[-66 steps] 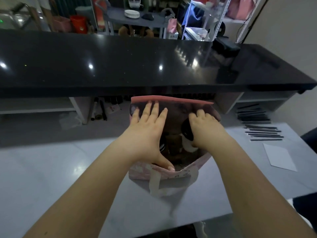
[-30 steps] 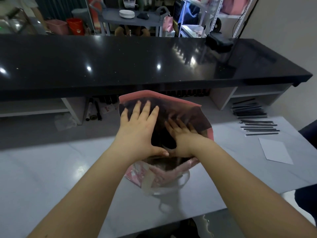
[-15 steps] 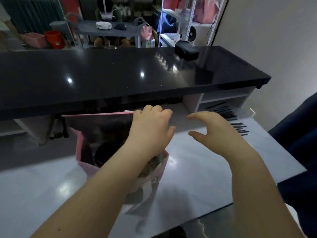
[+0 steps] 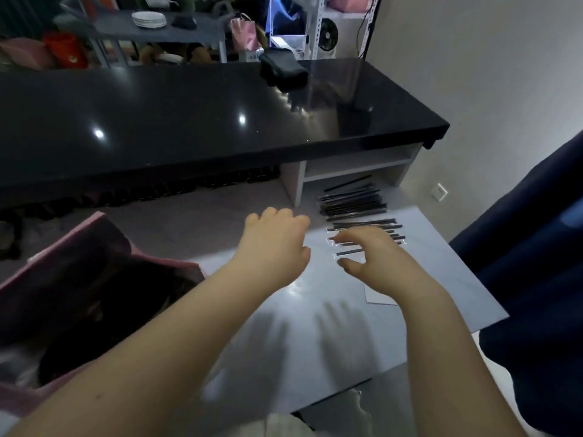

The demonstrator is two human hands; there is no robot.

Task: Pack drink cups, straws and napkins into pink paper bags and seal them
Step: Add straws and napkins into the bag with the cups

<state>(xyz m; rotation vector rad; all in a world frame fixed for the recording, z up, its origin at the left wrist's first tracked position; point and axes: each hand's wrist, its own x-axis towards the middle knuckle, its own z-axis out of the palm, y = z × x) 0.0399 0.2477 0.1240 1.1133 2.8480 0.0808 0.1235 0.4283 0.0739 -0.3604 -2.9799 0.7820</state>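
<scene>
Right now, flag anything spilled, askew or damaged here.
Nothing stands out: the pink bag sits open on the left, wrapped straws lie in loose rows by the right hand, nothing visibly spilled or torn.

Both hands are out of the pink bag (image 4: 94,266), which now sits at the lower left of the frame. The left hand (image 4: 274,244) hangs loosely curled over the desk (image 4: 315,342) at centre, while the right hand (image 4: 375,263), fingers spread, is now over the wrapped straws (image 4: 372,222) at centre right.

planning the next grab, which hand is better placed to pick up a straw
Right. The right hand hovers with fingers spread over the loose straws; the left hand hangs beside them, loosely curled, nearer the bag.
</scene>
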